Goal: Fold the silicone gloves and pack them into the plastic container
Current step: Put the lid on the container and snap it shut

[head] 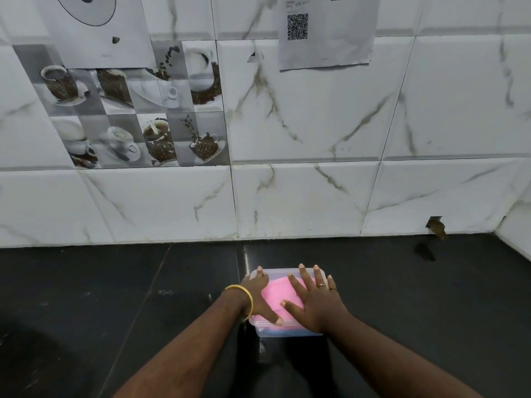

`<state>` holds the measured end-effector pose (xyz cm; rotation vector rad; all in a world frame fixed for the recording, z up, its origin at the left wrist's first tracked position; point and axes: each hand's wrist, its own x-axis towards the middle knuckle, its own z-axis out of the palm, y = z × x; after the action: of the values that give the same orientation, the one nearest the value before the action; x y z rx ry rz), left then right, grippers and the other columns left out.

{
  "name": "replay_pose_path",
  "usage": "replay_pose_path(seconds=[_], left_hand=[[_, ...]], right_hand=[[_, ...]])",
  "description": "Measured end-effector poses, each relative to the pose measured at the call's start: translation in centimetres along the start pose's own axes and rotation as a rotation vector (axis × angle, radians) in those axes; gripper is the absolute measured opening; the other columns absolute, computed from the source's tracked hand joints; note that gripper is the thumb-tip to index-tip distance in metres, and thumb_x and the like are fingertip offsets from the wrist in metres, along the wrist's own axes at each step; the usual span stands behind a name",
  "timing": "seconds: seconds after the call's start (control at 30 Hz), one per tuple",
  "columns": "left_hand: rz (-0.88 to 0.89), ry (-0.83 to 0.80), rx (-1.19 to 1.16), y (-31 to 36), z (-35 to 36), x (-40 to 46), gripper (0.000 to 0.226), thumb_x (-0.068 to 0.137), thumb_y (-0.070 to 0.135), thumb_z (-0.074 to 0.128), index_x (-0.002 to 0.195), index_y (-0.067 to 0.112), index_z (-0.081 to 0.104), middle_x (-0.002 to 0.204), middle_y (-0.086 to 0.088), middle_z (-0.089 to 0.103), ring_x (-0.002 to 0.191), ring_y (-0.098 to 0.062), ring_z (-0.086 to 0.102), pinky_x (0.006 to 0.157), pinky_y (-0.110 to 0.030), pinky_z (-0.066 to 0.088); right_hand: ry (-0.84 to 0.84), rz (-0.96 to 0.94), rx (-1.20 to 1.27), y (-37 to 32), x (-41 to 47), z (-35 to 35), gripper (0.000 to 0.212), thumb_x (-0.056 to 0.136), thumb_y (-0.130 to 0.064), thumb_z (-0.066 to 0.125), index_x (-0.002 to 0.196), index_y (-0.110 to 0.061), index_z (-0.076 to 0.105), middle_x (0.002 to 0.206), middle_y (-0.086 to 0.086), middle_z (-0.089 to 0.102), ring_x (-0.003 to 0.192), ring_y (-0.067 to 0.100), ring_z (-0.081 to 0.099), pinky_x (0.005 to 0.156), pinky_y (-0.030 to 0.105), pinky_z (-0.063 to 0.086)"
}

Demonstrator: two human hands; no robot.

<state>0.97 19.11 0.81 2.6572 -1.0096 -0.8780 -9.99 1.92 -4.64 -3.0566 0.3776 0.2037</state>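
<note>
A small clear plastic container [287, 272] stands on the black counter, close to the middle of the view. A folded pink silicone glove [277, 293] fills its upper part, and a strip of blue glove [287, 330] shows through the front wall below it. My left hand [258, 298], with a gold bangle on the wrist, lies flat over the container's left side, one finger at the far left corner and one at the front edge. My right hand [316, 300], wearing rings, rests flat on the right half with its fingers spread. Whether a clear lid sits under my palms is hard to tell.
The black stone counter [115, 297] stretches left and right of the container. A white marble-tiled wall [301, 196] rises behind it, with a side wall at the far right. A brown chipped hole [436, 226] sits at the wall's base on the right.
</note>
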Motion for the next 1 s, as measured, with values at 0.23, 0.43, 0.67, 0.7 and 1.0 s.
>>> replay_pose_path(seconds=[0.23,0.43,0.67,0.7,1.0], left_hand=[[-0.044,0.362,-1.025,-2.8,4.6,-1.6,0.091,0.077,0.032,0.080,0.151,0.018,0.028,0.157,-0.004,0.029,0.133,-0.023,0.045,0.107,-0.039,0.043],[-0.298,0.174,-1.217,-3.4,4.4,-1.6,0.043,0.093,0.049,0.052,0.104,0.011,0.067,0.087,-0.006,0.073,0.079,-0.022,0.067,0.073,-0.035,0.053],[-0.326,0.156,-1.345,-4.2,3.8,-1.4,0.025,0.088,0.033,0.067,0.090,0.008,0.067,0.075,-0.006,0.072,0.072,-0.022,0.067,0.066,-0.032,0.055],[-0.331,0.187,-1.290,-4.3,3.6,-1.4,0.025,0.086,0.032,0.070,0.087,0.008,0.067,0.071,-0.006,0.071,0.067,-0.021,0.065,0.063,-0.031,0.054],[-0.298,0.409,-0.419,-2.8,0.4,-1.2,0.028,0.075,0.038,0.077,0.089,0.014,0.069,0.086,-0.005,0.072,0.078,-0.018,0.069,0.079,-0.034,0.059]], right_hand=[[0.022,-0.001,-0.022,-2.5,1.1,-2.5,0.079,0.092,-0.072,0.022,0.159,-0.031,0.010,0.168,0.007,0.004,0.154,0.033,-0.004,0.118,0.060,-0.012],[0.082,-0.061,0.087,-5.2,1.2,-1.3,0.070,0.098,-0.063,0.023,0.159,-0.035,0.004,0.169,-0.003,-0.002,0.155,0.030,-0.006,0.121,0.054,-0.004],[0.104,-0.059,0.106,-5.2,1.1,0.1,0.073,0.096,-0.065,0.018,0.159,-0.031,0.007,0.169,-0.005,-0.004,0.155,0.027,-0.009,0.122,0.054,0.000],[0.106,-0.057,0.105,-5.2,1.1,0.1,0.073,0.096,-0.065,0.018,0.159,-0.031,0.007,0.169,-0.005,-0.004,0.155,0.027,-0.009,0.122,0.054,-0.001],[0.099,-0.053,0.090,-5.3,1.1,0.1,0.074,0.095,-0.068,0.016,0.159,-0.032,0.004,0.168,-0.005,-0.006,0.155,0.027,-0.009,0.122,0.055,-0.002]])
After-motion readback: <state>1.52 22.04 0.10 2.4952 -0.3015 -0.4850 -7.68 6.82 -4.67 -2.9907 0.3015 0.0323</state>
